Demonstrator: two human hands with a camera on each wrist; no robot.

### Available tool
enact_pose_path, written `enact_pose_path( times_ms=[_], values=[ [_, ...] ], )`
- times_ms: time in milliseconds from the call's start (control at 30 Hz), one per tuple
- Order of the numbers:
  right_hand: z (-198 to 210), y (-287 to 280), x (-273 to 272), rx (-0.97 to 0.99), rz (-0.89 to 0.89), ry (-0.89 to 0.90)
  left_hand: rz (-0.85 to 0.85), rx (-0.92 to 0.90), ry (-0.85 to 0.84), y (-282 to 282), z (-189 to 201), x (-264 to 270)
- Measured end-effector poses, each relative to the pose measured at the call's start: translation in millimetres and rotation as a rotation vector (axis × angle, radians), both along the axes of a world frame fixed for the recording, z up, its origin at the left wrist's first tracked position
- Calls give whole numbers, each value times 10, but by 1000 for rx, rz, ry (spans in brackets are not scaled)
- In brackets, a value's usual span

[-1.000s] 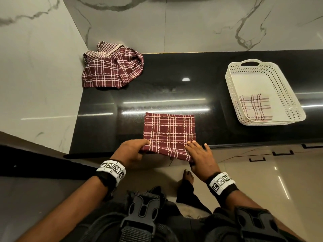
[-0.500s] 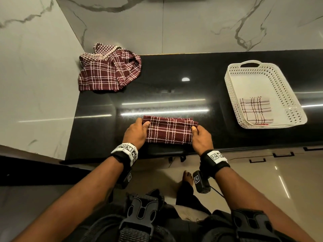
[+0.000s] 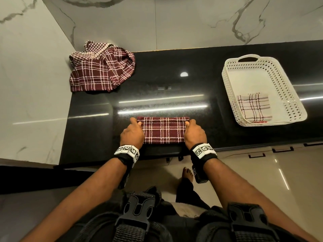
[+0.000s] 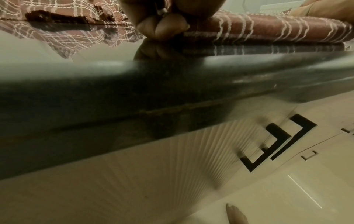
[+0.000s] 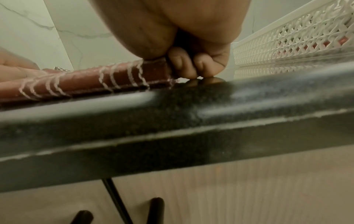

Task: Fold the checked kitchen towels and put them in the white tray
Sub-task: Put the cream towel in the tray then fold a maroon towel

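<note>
The left hand point(image 3: 132, 132) pinches the left end of the folded maroon towel point(image 3: 163, 130), its curled fingers point(image 4: 162, 28) touching the black counter point(image 3: 97, 119). The right hand point(image 3: 194, 132) grips the towel's right end the same way, fingers point(image 5: 182, 65) curled against the cloth. The towel lies flat near the counter's front edge, between both hands. Farther right sits the white tray point(image 3: 286, 95), holding a folded pale checked towel point(image 3: 253, 107). A crumpled towel heap point(image 3: 99, 70) lies in the far left corner.
</note>
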State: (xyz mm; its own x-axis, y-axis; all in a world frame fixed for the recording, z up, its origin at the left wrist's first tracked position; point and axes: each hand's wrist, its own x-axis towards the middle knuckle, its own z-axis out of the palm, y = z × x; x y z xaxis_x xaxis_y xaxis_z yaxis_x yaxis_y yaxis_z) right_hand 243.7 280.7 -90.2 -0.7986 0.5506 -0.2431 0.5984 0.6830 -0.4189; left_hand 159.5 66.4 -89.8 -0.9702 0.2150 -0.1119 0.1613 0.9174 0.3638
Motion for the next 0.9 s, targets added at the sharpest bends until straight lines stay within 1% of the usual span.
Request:
enact_pose_path(
  times_ms=[100, 133, 167, 200, 233, 267, 300, 367, 400, 433, 467, 533, 567, 700, 800, 833, 900],
  values=[
    [22, 2, -6, -19, -57, 20, 30, -34, -25, 5, 49, -3],
    [41, 6, 14, 17, -65, 52, 37, -24, 11, -8, 78, 6],
    [63, -1, 46, 111, -35, 100, 21, -6, 89, -27, 91, 19],
    [76, -23, 81, 219, 36, 148, -24, 15, 183, -40, 100, 45],
    [104, -74, 108, 281, 137, 206, -97, 41, 274, -33, 97, 75],
    [137, -149, 124, 276, 268, 231, -202, 61, 333, -7, 79, 117],
    [159, -244, 128, 224, 407, 220, -336, 61, 361, 38, 51, 162],
    [119, -426, 107, 118, 615, 46, -585, -45, 332, 142, -50, 227],
    [57, -453, 73, 97, 659, -38, -641, -128, 288, 169, -114, 231],
    [-2, -440, 46, 93, 671, -96, -637, -202, 241, 168, -164, 216],
    [-58, -399, 35, 107, 669, -134, -597, -251, 200, 129, -200, 194],
    [-145, -249, 40, 150, 652, -187, -511, -280, 160, -15, -260, 132],
    [-151, -162, 55, 153, 629, -210, -494, -287, 155, -90, -277, 106],
    [-106, 117, 126, 133, 526, -267, -518, -297, 133, -192, -274, 52],
    [-50, 182, 132, 111, 472, -334, -507, -316, 84, -174, -238, 42],
    [-14, 180, 129, 121, 441, -329, -503, -321, 75, -164, -215, 53],
    [65, 176, 102, 176, 420, -232, -497, -289, 111, -111, -142, 97]
  ],
)
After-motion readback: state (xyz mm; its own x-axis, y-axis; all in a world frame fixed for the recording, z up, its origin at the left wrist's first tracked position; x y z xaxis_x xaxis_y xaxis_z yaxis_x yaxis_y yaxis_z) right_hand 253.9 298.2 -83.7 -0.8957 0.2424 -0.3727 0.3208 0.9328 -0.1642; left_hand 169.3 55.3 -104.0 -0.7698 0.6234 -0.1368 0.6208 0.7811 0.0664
